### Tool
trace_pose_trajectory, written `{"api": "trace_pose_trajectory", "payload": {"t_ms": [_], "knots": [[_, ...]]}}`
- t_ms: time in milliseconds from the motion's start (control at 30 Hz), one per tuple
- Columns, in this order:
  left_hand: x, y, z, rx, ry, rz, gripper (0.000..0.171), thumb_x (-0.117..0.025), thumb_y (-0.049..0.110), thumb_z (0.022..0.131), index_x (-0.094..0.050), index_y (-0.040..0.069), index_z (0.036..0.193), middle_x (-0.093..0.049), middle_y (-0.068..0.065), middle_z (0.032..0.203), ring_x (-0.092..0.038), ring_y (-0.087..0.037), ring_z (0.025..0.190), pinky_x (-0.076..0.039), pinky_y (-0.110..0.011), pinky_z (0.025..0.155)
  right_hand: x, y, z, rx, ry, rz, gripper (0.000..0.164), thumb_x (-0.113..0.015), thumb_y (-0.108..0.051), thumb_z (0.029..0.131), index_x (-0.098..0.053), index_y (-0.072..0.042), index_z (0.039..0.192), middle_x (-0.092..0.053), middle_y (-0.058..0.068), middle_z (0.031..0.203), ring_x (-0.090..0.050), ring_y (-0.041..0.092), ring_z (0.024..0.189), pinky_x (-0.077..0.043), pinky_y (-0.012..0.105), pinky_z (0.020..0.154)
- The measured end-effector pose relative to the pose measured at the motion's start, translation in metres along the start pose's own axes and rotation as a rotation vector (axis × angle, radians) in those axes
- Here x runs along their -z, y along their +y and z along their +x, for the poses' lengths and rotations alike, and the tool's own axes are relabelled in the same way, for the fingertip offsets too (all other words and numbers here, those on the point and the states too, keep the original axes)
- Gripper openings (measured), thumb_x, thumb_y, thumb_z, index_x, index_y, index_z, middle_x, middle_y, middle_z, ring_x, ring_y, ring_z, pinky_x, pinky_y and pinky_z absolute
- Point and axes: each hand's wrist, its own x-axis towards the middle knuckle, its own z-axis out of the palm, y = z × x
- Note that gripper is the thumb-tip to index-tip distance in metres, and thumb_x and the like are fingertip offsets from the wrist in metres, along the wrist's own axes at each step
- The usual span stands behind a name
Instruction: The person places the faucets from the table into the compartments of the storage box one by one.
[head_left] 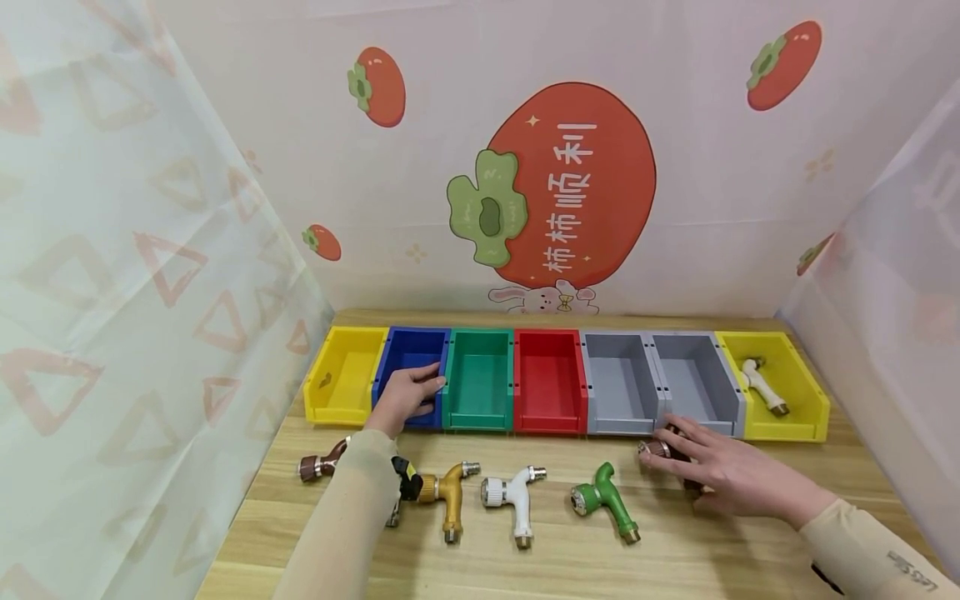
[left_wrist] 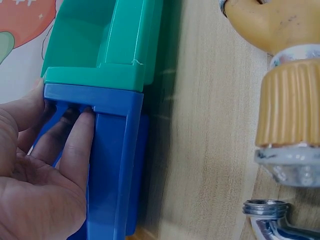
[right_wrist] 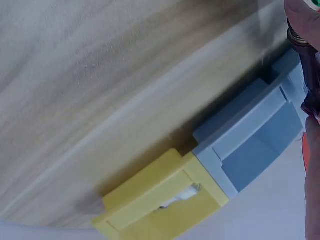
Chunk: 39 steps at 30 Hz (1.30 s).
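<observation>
My left hand (head_left: 408,396) rests in the blue bin (head_left: 418,340), its fingers extended and fingertips against the wall beside the green bin (head_left: 480,375). That same blue wall (left_wrist: 112,100) shows over the fingers in the left wrist view. In front of the grey bins, my right hand (head_left: 738,475) holds a dark brown faucet (head_left: 655,450) between thumb and fingers, close over the table. Much of this faucet is hidden under the hand; part of its dark body (right_wrist: 311,75) shows at the right wrist view's edge.
A green faucet (head_left: 611,502), a white faucet (head_left: 519,500) and a golden faucet (head_left: 452,500) lie on the table. Another brown faucet (head_left: 318,467) and a black-handled one (head_left: 407,479) are partly behind the left sleeve. The right yellow bin (head_left: 783,429) contains a white faucet (head_left: 765,387).
</observation>
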Motion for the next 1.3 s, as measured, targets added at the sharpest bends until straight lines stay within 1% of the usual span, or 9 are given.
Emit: {"api": "trace_pose_trajectory", "payload": {"t_ms": [133,333,600,733,833,967,1133,1200,1300], "knots": [[0.0,0.0,0.0,0.002,0.0,-0.002,0.054,-0.065,0.025,0.102,-0.049,0.021,0.154,-0.05,-0.01,0.155,-0.052,-0.031,0.138,-0.052,-0.05,0.104,0.004,0.005,0.0,-0.013,0.002,0.012,0.107,-0.099,-0.028,0.053,-0.055,-0.022,0.15,-0.056,0.02,0.147,-0.049,0.049,0.132,-0.063,0.041,0.074],[0.0,0.0,0.001,-0.005,0.004,0.005,0.054,-0.065,0.026,0.102,-0.049,0.021,0.154,-0.049,-0.01,0.155,-0.052,-0.031,0.138,-0.052,-0.05,0.104,0.011,0.016,0.001,-0.008,0.007,-0.001,0.11,-0.101,-0.029,0.05,-0.055,-0.022,0.15,-0.053,0.018,0.15,-0.047,0.048,0.134,-0.062,0.032,0.067],[0.0,0.0,0.002,-0.002,0.014,0.013,0.054,-0.066,0.027,0.102,-0.05,0.022,0.154,-0.051,-0.009,0.154,-0.054,-0.029,0.136,-0.053,-0.049,0.103,0.022,0.033,0.004,0.006,0.012,-0.049,0.113,-0.103,-0.02,0.047,-0.056,-0.017,0.149,-0.053,0.019,0.149,-0.022,0.038,0.154,-0.062,0.043,0.078],[0.0,0.0,0.003,-0.002,0.014,0.019,0.054,-0.066,0.027,0.102,-0.05,0.022,0.153,-0.051,-0.009,0.154,-0.054,-0.029,0.136,-0.053,-0.049,0.102,0.026,0.04,0.003,-0.016,-0.014,-0.075,0.114,-0.103,-0.023,0.047,-0.055,-0.017,0.15,-0.055,0.02,0.147,-0.033,0.046,0.147,-0.062,0.045,0.082],[0.0,-0.001,0.004,-0.003,0.013,0.022,0.054,-0.066,0.028,0.102,-0.05,0.022,0.153,-0.052,-0.009,0.153,-0.055,-0.029,0.136,-0.053,-0.049,0.102,0.028,0.044,0.002,-0.039,-0.04,-0.088,0.113,-0.103,-0.023,0.05,-0.053,-0.019,0.151,-0.055,0.02,0.146,-0.042,0.05,0.137,-0.063,0.041,0.078],[0.0,-0.002,0.004,-0.001,0.01,0.02,0.054,-0.066,0.028,0.102,-0.05,0.023,0.153,-0.051,-0.009,0.154,-0.055,-0.029,0.136,-0.053,-0.049,0.102,0.031,0.051,0.002,-0.049,-0.056,-0.104,0.115,-0.103,-0.025,0.05,-0.052,-0.019,0.152,-0.055,0.022,0.146,-0.042,0.05,0.137,-0.063,0.039,0.075],[0.001,-0.003,0.005,0.002,0.01,0.013,0.054,-0.066,0.028,0.102,-0.05,0.023,0.153,-0.051,-0.009,0.154,-0.054,-0.029,0.136,-0.053,-0.049,0.102,0.033,0.06,0.001,-0.043,-0.043,-0.122,0.116,-0.102,-0.027,0.045,-0.054,-0.02,0.151,-0.054,0.02,0.148,-0.04,0.049,0.14,-0.06,0.05,0.085],[0.001,-0.005,0.006,0.001,0.008,0.008,0.054,-0.066,0.027,0.102,-0.05,0.023,0.153,-0.051,-0.009,0.154,-0.054,-0.029,0.136,-0.053,-0.049,0.103,0.032,0.062,0.0,-0.051,-0.038,-0.117,0.116,-0.102,-0.027,0.045,-0.054,-0.02,0.15,-0.054,0.02,0.149,-0.039,0.049,0.141,-0.059,0.055,0.086],[0.001,-0.007,0.007,0.0,0.005,0.004,0.055,-0.066,0.027,0.102,-0.05,0.023,0.153,-0.051,-0.009,0.154,-0.054,-0.029,0.136,-0.053,-0.049,0.103,0.032,0.066,-0.003,-0.066,-0.035,-0.104,0.115,-0.102,-0.025,0.046,-0.054,-0.019,0.151,-0.053,0.019,0.149,-0.037,0.049,0.142,-0.06,0.054,0.082]]}}
